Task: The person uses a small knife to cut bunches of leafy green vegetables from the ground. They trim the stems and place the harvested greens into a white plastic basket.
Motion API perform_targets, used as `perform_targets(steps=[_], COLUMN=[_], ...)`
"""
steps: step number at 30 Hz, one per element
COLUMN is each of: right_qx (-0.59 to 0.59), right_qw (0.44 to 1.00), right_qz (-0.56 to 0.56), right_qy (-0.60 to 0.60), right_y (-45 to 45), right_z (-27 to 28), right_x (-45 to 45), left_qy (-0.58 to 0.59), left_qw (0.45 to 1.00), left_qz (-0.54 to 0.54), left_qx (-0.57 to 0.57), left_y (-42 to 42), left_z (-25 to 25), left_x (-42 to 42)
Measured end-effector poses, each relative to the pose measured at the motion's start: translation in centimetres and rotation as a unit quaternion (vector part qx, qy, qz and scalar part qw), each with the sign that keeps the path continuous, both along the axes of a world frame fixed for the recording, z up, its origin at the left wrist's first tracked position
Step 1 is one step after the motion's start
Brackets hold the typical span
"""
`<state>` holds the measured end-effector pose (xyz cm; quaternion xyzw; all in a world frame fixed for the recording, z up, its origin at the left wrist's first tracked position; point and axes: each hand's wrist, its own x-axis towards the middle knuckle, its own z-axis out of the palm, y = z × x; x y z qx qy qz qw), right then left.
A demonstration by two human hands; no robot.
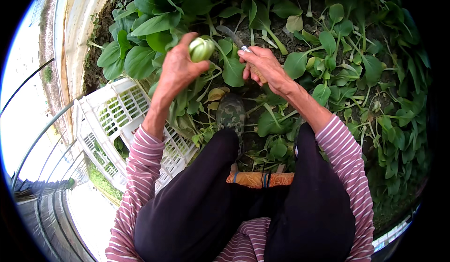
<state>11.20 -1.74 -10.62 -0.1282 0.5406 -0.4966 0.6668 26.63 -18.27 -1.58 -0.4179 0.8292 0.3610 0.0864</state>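
Observation:
My left hand (181, 61) is closed around a head of leafy greens, its pale green base (201, 49) turned toward my other hand and its dark leaves pointing up and left. In my right hand (263, 65) is a small curved knife (230, 33) with a wooden handle; its blade points up and left, apart from the greens' base. Cut leaves and rooted leafy plants (328, 42) cover the soil around both hands.
A white plastic crate (132, 132) holding greens stands tilted beside my left forearm. My camouflage shoe (230, 112) is on the soil between loose leaves. A low seat with an orange patterned cover (246, 178) is beneath me. Curved tunnel frame pipes (45, 128) rise at the left.

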Motion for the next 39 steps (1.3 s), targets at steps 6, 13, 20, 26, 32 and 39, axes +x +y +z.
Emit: perform_targets(steps=[6,13,20,26,32,39], right_qx=[0.035,0.061,0.063,0.018,-0.018,-0.045], right_qw=[0.998,0.997,0.994,0.996,0.990,0.958], right_qz=[0.043,0.051,0.070,0.049,-0.134,-0.164], right_qy=[0.009,0.026,0.062,0.079,-0.045,-0.230], right_y=[-2.7,-3.4,-4.4,-3.3,-1.6,-0.2], right_z=[-2.7,-3.3,-3.0,-4.1,0.2,0.3], right_x=[1.6,2.8,3.9,3.5,1.8,1.0], left_qy=[-0.009,0.024,0.040,0.086,0.166,0.181], left_qw=[1.000,1.000,0.998,0.993,0.978,0.974], left_qz=[0.008,0.014,0.049,0.080,0.101,0.081], left_qx=[0.022,-0.002,0.010,0.025,0.075,0.107], left_y=[-3.1,-2.8,-2.5,-0.9,2.8,5.3], left_z=[-0.9,-1.3,-1.8,0.0,1.5,2.7], left_x=[2.0,2.6,3.2,2.9,3.0,2.3])
